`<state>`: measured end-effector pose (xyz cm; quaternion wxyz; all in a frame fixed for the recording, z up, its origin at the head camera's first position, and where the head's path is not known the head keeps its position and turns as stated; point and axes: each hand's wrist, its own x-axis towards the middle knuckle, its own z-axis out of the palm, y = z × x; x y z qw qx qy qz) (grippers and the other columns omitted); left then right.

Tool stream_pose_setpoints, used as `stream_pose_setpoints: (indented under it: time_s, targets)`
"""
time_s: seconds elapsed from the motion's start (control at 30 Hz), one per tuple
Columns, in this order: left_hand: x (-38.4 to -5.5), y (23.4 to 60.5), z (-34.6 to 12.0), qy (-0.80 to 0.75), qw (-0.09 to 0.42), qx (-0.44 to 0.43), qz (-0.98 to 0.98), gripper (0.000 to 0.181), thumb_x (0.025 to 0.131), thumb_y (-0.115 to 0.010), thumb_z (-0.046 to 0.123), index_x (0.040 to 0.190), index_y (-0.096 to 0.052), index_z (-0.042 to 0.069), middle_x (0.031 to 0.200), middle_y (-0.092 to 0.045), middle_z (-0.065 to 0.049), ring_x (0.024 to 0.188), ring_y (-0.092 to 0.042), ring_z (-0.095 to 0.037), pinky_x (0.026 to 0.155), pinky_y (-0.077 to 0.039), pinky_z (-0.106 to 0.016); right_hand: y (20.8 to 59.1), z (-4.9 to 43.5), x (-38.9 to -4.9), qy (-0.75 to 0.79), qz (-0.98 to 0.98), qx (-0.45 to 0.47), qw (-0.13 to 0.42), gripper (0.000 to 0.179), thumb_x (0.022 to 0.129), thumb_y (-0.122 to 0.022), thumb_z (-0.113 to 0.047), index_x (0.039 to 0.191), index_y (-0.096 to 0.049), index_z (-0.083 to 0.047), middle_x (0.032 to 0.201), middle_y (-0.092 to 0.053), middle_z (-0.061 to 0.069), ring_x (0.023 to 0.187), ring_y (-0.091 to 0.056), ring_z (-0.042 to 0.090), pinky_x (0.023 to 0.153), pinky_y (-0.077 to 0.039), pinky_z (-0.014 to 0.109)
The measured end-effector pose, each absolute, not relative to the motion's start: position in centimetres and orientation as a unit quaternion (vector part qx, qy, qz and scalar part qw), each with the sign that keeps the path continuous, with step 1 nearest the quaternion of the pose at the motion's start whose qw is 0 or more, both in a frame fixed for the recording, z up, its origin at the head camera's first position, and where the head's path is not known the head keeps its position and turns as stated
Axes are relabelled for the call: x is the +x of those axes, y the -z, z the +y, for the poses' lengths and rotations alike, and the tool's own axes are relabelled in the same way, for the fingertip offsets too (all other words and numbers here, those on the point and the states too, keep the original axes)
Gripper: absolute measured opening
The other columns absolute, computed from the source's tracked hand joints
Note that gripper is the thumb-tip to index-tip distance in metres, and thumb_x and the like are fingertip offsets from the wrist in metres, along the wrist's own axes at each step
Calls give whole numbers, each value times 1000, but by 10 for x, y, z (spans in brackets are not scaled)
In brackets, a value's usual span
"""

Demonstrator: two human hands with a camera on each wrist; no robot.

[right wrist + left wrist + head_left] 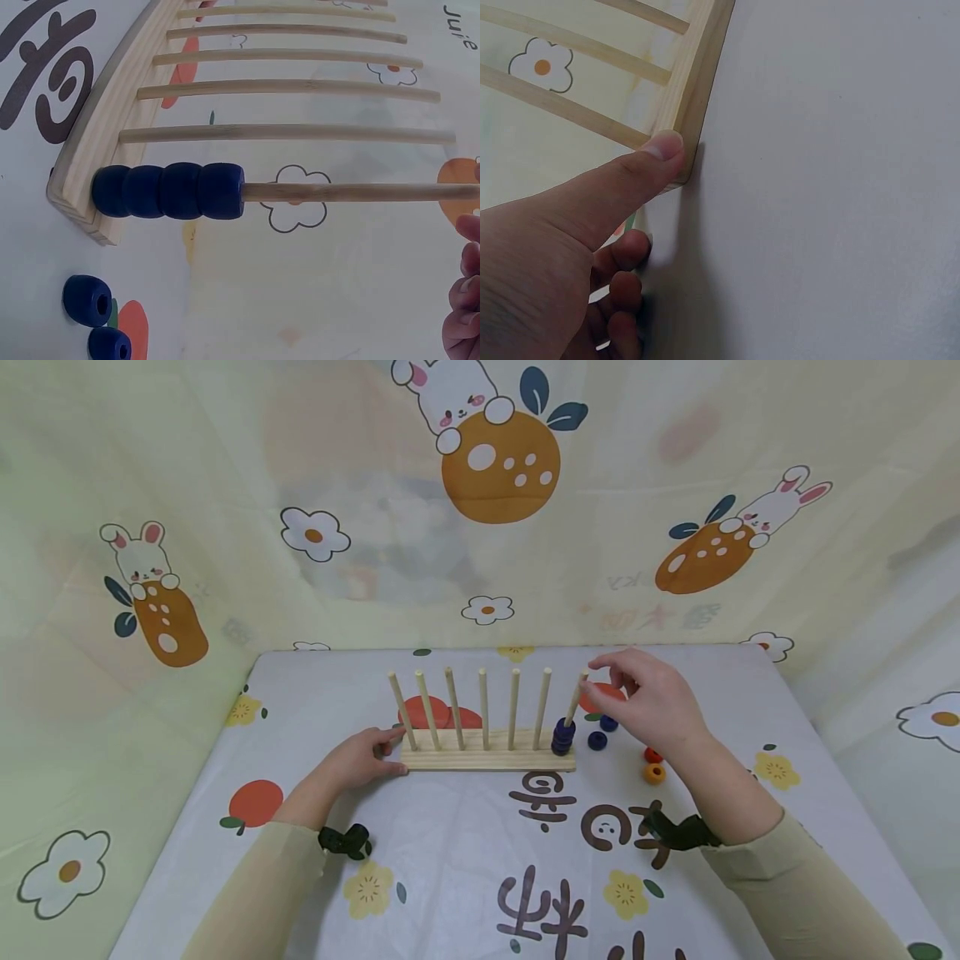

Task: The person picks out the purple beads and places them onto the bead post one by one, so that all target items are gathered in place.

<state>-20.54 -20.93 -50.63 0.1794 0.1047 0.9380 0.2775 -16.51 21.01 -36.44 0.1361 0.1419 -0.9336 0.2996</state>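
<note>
A wooden rack (487,761) with a row of upright pegs stands across the table. Its left end is held by my left hand (360,757), the thumb (662,146) pressing on the corner of the base. Several dark blue beads (169,191) are stacked at the bottom of the rightmost peg (360,193); the other pegs carry none. My right hand (651,697) is at that peg's top, thumb and index finger apart, with no bead showing between them. In the right wrist view, only a few curled fingers (466,300) show at the edge.
Two loose blue beads (597,741) lie right of the rack. Nearer to me, a red bead (652,755) sits beside an orange bead (655,774), below the right forearm. A printed cloth (450,843) covers the table, and a patterned curtain (375,460) rises behind it.
</note>
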Motion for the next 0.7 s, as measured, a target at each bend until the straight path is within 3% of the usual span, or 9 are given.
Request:
stream_pose_setpoints:
  time_s: [0.7]
  targets:
    - [-204, 504, -208, -264, 171, 119, 942, 75, 82, -82, 35, 147, -50, 17, 91, -51, -3, 84, -46, -18, 74, -37, -35, 372, 220, -164, -280, -947, 122, 101, 31, 90, -72, -26, 116, -70, -10, 80, -54, 3, 83, -49, 23, 68, -43, 37]
